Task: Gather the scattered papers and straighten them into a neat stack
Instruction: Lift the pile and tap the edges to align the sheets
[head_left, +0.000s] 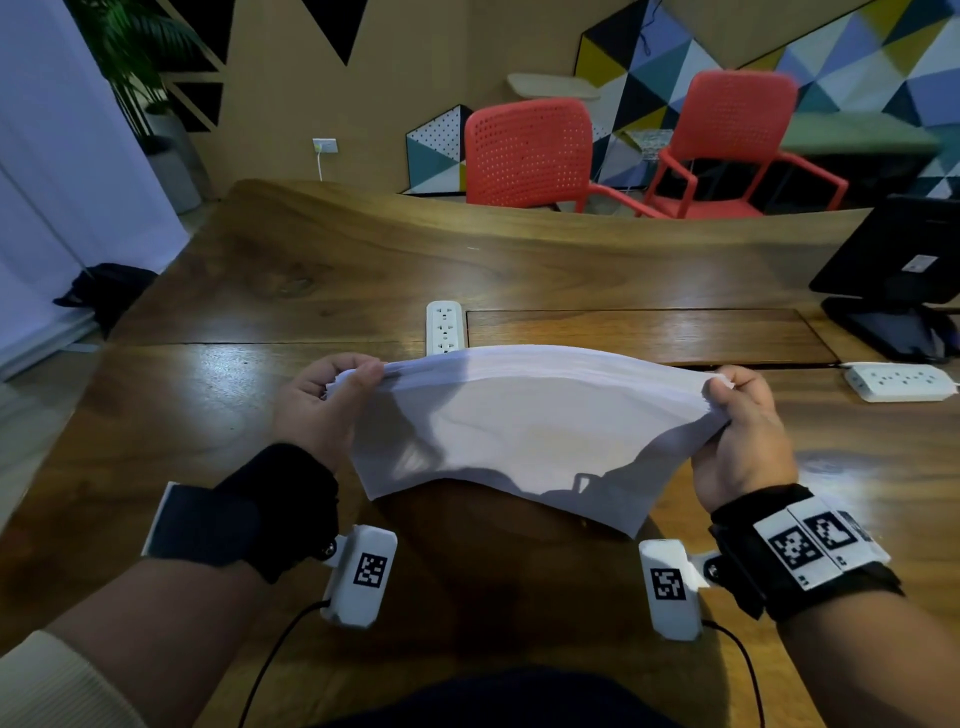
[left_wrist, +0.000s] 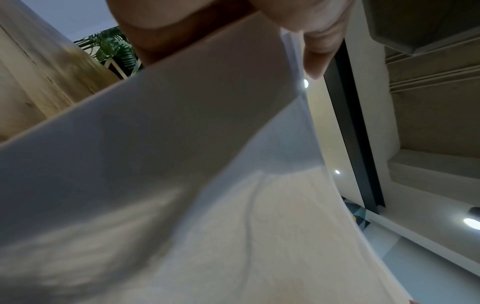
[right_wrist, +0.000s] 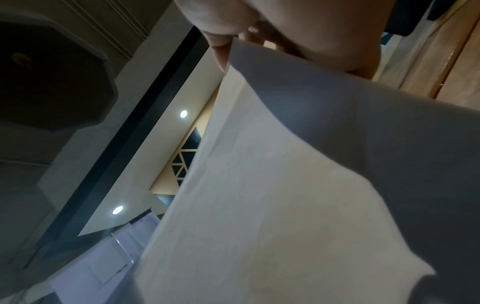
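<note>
Mostly we look down on a broad wooden table (head_left: 291, 291), glossy, with a wavy far edge and a rectangular inset panel (head_left: 649, 332) right of centre. At mid-frame we hold the papers (head_left: 519, 421) above the table as one gathered bundle, bowed upward along the far edge, with the near edge sagging towards the lower centre. Our left hand (head_left: 324, 402) grips the bundle's left end, thumb on top and fingers curled beneath; our right hand (head_left: 743, 431) grips the right end the same way. Both wrists carry black straps and white camera units with square black-and-white markers.

A white power strip (head_left: 443, 327) lies just beyond the papers at centre, and a second power strip (head_left: 901, 382) lies at the right edge. A black monitor (head_left: 904, 260) on its stand sits at the far right of the table. Beyond the table, in the upper right, stand two red perforated chairs (head_left: 530, 156) before a wall of coloured triangles. A potted plant (head_left: 140, 67) fills the upper left beside a pale window or curtain, and a dark bag (head_left: 106, 293) lies on the floor at the left.

From the left wrist the papers (left_wrist: 194, 185) fill most of the frame, with fingers (left_wrist: 319, 51) at the top and ceiling spotlights to the right. From the right wrist the papers (right_wrist: 298, 185) spread lower right below the fingers (right_wrist: 221, 51).
</note>
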